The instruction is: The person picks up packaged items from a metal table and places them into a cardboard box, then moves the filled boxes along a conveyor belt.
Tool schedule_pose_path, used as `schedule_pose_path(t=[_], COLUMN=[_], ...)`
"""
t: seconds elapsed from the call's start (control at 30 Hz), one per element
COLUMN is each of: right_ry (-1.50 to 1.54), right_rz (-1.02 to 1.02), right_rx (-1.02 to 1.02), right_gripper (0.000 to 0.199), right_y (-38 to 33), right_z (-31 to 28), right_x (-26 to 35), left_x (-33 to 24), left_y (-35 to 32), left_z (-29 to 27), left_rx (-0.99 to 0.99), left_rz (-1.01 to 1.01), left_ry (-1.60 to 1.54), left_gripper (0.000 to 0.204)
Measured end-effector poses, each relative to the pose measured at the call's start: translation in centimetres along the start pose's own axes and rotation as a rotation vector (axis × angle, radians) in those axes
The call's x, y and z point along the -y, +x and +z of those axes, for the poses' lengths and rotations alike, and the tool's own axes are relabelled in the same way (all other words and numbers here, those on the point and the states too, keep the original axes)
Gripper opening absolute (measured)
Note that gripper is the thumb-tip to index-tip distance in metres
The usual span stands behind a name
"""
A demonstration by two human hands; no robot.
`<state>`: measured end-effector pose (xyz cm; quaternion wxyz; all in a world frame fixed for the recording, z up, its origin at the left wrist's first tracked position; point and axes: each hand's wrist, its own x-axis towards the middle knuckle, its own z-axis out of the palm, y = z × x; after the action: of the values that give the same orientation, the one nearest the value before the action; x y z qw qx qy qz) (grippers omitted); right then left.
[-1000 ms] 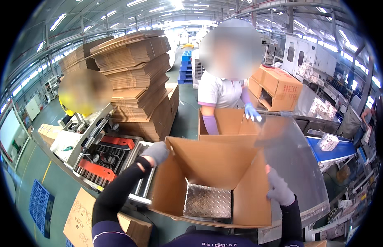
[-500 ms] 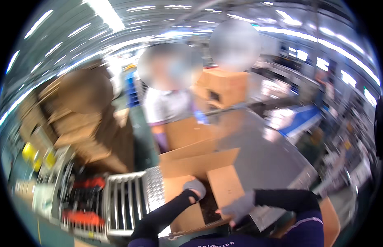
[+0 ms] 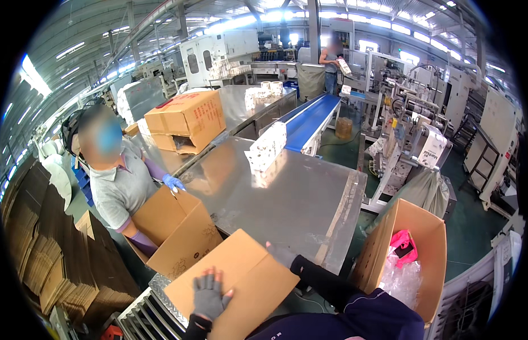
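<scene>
A brown cardboard box [image 3: 241, 266] stands right before me, its top covered by cardboard flaps and its inside hidden. My left hand [image 3: 210, 296], in a grey fingerless glove, lies flat on top of it with the fingers spread. At the box's far right side is my right hand [image 3: 282, 255], gloved the same way. Its fingers look stretched along the cardboard, partly hidden from view. Just beyond, to the left, a co-worker's blue-gloved hand [image 3: 173, 183] rests on the rim of another open cardboard box [image 3: 187, 241].
A metal table [image 3: 286, 198] spreads ahead, with wrapped rolls [image 3: 268, 147] beside a blue conveyor belt [image 3: 315, 122]. At right stands an open carton [image 3: 377, 255] holding clear plastic and something pink. Flattened cardboard [image 3: 65, 260] is stacked at left, near a roller conveyor [image 3: 148, 320].
My hands were down at the open box, the left one inside it. Now its top is covered and my left hand lies on it. My view has swung to the right.
</scene>
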<state>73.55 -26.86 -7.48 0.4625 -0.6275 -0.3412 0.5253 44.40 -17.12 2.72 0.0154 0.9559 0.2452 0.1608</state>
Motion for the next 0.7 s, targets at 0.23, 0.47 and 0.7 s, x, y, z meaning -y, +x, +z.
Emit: schedule_pose_path(t=[0.23,0.47,0.7], right_ry=[-0.366,0.160,0.202], right_rz=[0.047,0.079,-0.446], right_rx=[-0.124,0.306,0.687], right_gripper=[0.069,0.064,0.066], right_y=[3.7,5.5,-6.0], right_z=[10.8,11.6,10.4], right_x=[-15.5,-20.8,14.7], left_x=[12.3,11.8,10.8], left_y=[-11.6,-19.2,-20.1], left_z=[-1.5,-7.9,2.1], left_rx=[-0.318,-0.843,-0.668], left_rz=[-0.189,-0.880,-1.167], left_ry=[-0.271,0.095,-1.286], left_gripper=[0.045,0.047,0.051])
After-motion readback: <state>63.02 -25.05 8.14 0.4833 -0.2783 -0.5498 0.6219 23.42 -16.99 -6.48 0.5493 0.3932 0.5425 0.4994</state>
